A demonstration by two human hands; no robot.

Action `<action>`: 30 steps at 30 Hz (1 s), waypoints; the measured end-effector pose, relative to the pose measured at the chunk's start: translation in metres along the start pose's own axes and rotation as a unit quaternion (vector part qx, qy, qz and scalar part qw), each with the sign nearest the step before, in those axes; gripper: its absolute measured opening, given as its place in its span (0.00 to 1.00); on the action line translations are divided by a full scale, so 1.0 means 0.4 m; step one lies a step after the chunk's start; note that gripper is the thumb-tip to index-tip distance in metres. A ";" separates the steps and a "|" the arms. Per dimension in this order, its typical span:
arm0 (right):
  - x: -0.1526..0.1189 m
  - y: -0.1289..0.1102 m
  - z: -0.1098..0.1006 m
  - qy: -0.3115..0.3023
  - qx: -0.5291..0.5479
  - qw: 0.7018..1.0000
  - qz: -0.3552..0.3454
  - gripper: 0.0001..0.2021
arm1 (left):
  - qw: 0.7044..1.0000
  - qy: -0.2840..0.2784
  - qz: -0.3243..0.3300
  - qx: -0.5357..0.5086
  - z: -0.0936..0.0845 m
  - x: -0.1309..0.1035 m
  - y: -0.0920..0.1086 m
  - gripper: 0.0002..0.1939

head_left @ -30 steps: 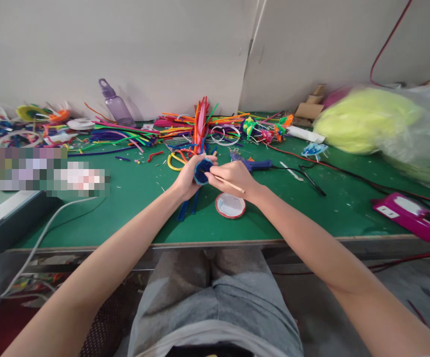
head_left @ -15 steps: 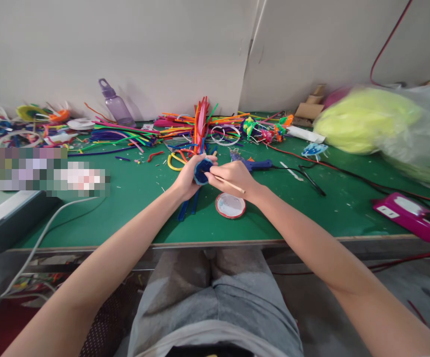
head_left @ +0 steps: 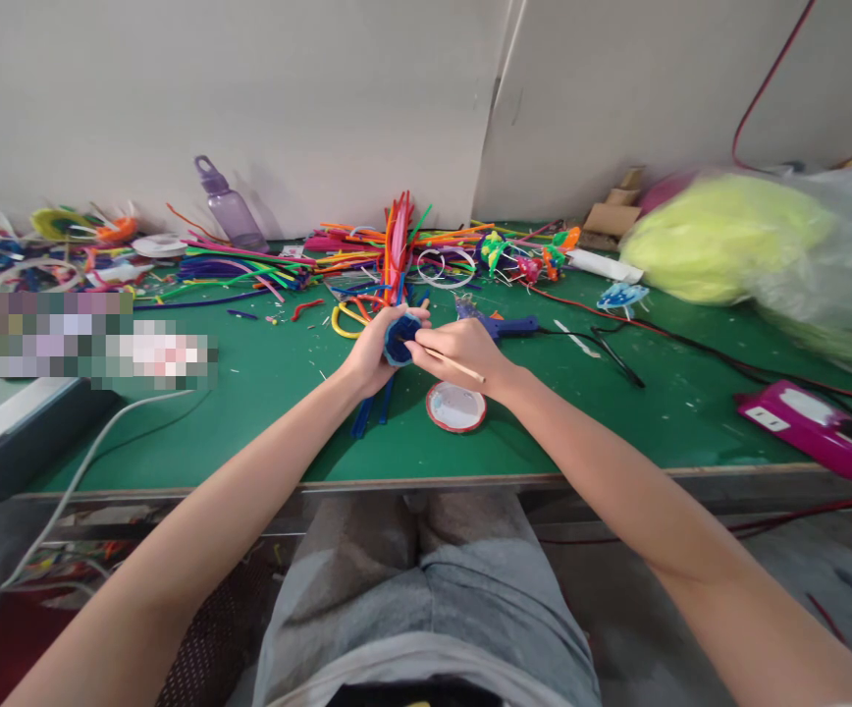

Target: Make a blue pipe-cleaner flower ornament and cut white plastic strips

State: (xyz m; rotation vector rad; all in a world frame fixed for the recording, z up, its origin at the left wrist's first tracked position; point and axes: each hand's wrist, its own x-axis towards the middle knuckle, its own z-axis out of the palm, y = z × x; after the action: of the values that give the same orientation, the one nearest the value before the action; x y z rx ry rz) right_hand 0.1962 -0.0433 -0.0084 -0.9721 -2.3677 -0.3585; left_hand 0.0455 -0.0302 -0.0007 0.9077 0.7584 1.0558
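My left hand is closed around a small blue cup-shaped piece with a pale blue rim, its hollow turned towards me. In my right hand is a thin wooden stick, pinched by the fingers at the piece's hollow. The stick's far tip is partly hidden by my fingers. Below my hands a round white lid with a red rim lies on the green table. Blue strips stick out beneath my left hand. A blue glue gun rests just beyond my right hand.
Colourful pipe cleaners lie along the back, beside a purple bottle. Finished-looking colourful pieces and a light blue one sit further right. A magenta power strip, cables and plastic bags of yellow material occupy the right side.
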 end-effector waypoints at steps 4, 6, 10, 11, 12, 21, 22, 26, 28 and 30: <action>0.000 -0.001 -0.001 -0.003 0.002 1.000 0.003 0.23 | 1.000 -0.003 -0.001 -0.004 0.000 -0.002 -0.002 0.14; 0.000 0.000 -0.001 -0.005 0.003 1.000 0.004 0.23 | 1.000 -0.002 -0.001 -0.003 0.001 -0.003 -0.002 0.14; 0.000 0.001 0.000 -0.008 0.005 1.000 0.004 0.23 | 1.000 0.005 -0.005 -0.003 0.003 -0.003 0.000 0.14; 0.000 0.001 0.000 -0.009 0.003 1.000 0.004 0.23 | 1.000 0.006 -0.007 -0.004 0.004 -0.003 0.000 0.14; 0.000 0.001 0.000 -0.010 0.002 1.000 0.003 0.23 | 1.000 0.007 -0.007 -0.004 0.005 -0.003 0.001 0.14; 0.001 0.001 0.003 -0.002 -0.001 1.000 0.001 0.23 | 1.000 0.002 -0.001 0.003 0.004 -0.005 0.001 0.14; 0.001 0.001 0.004 -0.002 0.000 1.000 0.001 0.23 | 1.000 0.001 0.000 0.006 0.003 -0.004 0.001 0.14; 0.000 0.001 0.003 0.001 -0.001 1.000 0.003 0.23 | 1.000 -0.001 0.003 0.008 0.000 0.000 -0.002 0.14; 0.000 0.001 0.002 0.000 0.001 1.000 0.003 0.23 | 1.000 -0.001 0.003 0.005 -0.001 0.000 -0.002 0.14; -0.001 0.001 0.001 -0.002 0.004 1.000 0.003 0.23 | 1.000 -0.001 0.003 0.002 0.000 0.000 -0.003 0.14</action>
State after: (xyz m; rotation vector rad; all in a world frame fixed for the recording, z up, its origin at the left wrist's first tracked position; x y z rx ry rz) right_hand 0.1966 -0.0430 -0.0088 -0.9763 -2.3685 -0.3443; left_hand 0.0458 -0.0305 -0.0016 0.9149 0.7584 1.0584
